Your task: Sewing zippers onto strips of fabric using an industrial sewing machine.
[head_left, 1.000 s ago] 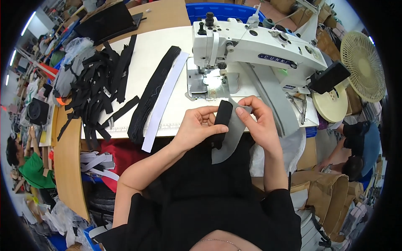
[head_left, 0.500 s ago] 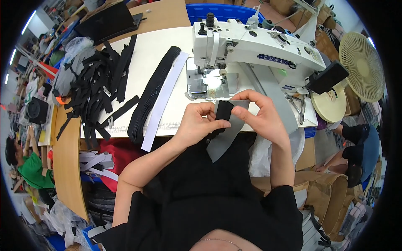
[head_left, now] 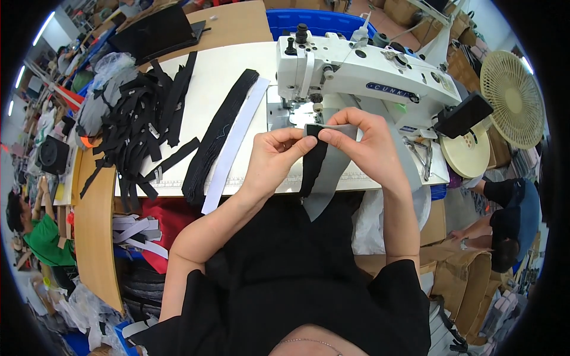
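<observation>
My left hand (head_left: 276, 157) pinches the upper end of a black zipper-like strip (head_left: 311, 169), thumb and forefinger closed. My right hand (head_left: 368, 145) grips the top of a grey fabric strip (head_left: 328, 181), its thumb pressed at the same upper edge. Both strips hang side by side from my fingertips, over the table's front edge, their top ends meeting. Just beyond my fingers stands a white sewing machine (head_left: 362, 65), its lamp shining on the needle area.
Left of my hands lie a white strip (head_left: 236, 145) and a stack of black strips (head_left: 219, 133). Farther left is a tangled heap of black zipper strips (head_left: 139, 113). A fan (head_left: 510, 98) and a dark phone-like device (head_left: 464, 114) are at the right. Two other people are at the sides.
Both hands have moved up and away from me, toward the machine. The black strip, folded over before, now hangs down in length beside the grey one.
</observation>
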The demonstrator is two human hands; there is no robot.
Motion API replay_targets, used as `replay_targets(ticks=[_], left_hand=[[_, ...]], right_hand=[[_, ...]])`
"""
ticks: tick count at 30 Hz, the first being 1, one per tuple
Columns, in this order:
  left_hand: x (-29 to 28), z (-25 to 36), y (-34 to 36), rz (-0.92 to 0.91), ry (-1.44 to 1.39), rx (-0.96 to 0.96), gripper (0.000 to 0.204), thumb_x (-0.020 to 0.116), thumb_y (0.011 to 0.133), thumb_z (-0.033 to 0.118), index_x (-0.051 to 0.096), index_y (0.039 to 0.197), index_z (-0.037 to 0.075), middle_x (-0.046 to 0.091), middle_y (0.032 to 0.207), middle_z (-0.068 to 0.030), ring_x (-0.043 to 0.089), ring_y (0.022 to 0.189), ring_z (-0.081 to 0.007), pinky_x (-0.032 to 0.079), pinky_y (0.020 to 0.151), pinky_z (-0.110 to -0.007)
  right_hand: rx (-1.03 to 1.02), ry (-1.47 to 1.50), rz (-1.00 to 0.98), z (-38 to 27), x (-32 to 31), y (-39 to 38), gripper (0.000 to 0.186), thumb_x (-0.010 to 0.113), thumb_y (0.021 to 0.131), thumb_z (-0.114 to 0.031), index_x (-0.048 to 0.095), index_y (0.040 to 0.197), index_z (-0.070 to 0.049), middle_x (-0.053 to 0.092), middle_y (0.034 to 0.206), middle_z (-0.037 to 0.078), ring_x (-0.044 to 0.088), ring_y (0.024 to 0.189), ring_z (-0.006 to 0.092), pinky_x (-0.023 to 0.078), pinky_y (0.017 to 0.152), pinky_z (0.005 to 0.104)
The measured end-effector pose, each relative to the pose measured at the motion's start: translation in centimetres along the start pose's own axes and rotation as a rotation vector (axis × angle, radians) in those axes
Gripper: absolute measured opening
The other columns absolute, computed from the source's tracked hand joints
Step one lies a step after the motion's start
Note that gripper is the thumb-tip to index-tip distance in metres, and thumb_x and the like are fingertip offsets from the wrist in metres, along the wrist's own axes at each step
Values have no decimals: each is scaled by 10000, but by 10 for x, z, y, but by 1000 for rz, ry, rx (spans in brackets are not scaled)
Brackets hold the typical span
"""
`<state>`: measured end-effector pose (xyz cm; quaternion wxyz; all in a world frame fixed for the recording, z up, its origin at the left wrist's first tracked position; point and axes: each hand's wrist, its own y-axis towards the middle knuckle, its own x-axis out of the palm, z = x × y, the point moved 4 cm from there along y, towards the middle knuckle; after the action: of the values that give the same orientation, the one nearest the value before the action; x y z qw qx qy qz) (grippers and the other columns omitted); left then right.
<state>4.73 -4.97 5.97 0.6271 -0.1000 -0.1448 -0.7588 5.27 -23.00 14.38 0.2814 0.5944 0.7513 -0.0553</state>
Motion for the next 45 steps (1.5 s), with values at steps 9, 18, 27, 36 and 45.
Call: replay_targets(ticks=[9, 18, 27, 36, 45], left_hand=[[-3, 0, 2, 25, -73, -14, 157, 775, 933, 29, 773, 1085, -8, 746, 916, -17, 639, 798, -39, 508, 726, -191], [-6, -16, 3, 46, -80, -44, 165, 780, 934, 45, 771, 1088, -15, 741, 902, -12, 622, 785, -31, 494, 708, -191], [-19, -54, 3, 70, -13, -166, 156, 771, 943, 55, 764, 1074, -27, 733, 897, -14, 627, 781, -40, 504, 704, -199], [-47, -75, 11, 126, 487, -29, 396, 797, 844, 35, 689, 1222, -7, 725, 1029, -81, 653, 839, -128, 541, 735, -273], [-66, -66, 25, 199, 869, 212, 385, 793, 814, 76, 693, 1186, 92, 603, 1269, -93, 553, 1198, -287, 387, 1009, -416]], right_hand=[[-6, -36, 32, 8, 6, 10, 269, 823, 856, -229, 736, 944, 9, 712, 835, 99, 634, 797, 170, 481, 728, 317], [-124, -153, 78, 12, 6, 10, 238, 817, 847, -213, 765, 949, -3, 738, 871, 116, 635, 800, 230, 465, 678, 354], [-150, -274, -44, 43, 19, 13, 192, 785, 849, -213, 771, 889, -25, 737, 850, 104, 638, 820, 274, 474, 684, 412], [391, -335, -201, 136, 63, 37, 326, 716, 748, -316, 773, 842, -9, 713, 740, 196, 709, 733, 351, 535, 814, 381], [332, -600, -188, 144, 82, 68, 420, 675, 801, -418, 753, 968, -41, 755, 967, 164, 680, 981, 368, 468, 1015, 438]])
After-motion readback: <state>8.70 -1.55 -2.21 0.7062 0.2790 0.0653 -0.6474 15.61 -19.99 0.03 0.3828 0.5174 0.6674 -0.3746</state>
